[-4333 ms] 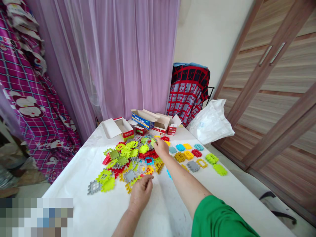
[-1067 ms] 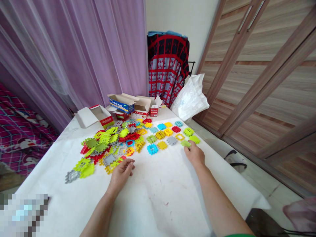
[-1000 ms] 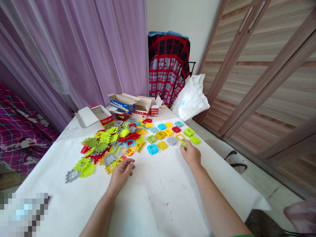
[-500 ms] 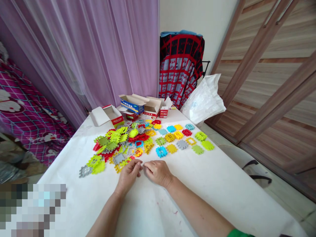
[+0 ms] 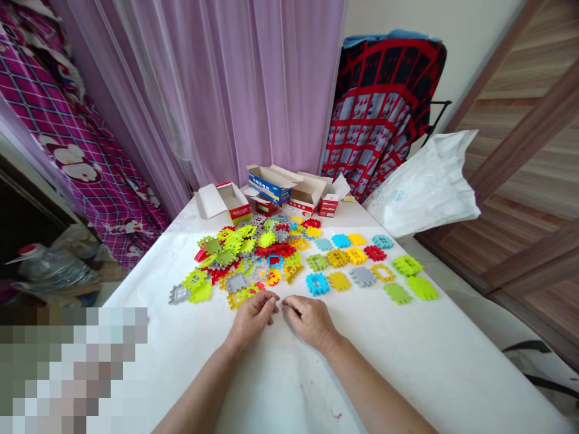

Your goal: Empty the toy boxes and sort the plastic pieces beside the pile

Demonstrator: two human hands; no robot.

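My left hand rests on the white table at the near edge of a heap of plastic building pieces. Its fingers are curled in with the thumb against them, and no object shows in it. Just to its right, a small gap away, my right hand lies in a loose fist, also with nothing visible in it. Beyond the right hand, separate notched square pieces lie flat in rough rows, among them a blue piece, a grey piece and a bright green piece.
Several opened cardboard boxes stand at the back, including a blue box and a red and white box. A white plastic bag is beyond the right edge of the table. Purple curtains hang behind.
The view has swung left, so the scene sits further right in the picture. My hands are slightly further apart; the pieces have not visibly moved on the table.
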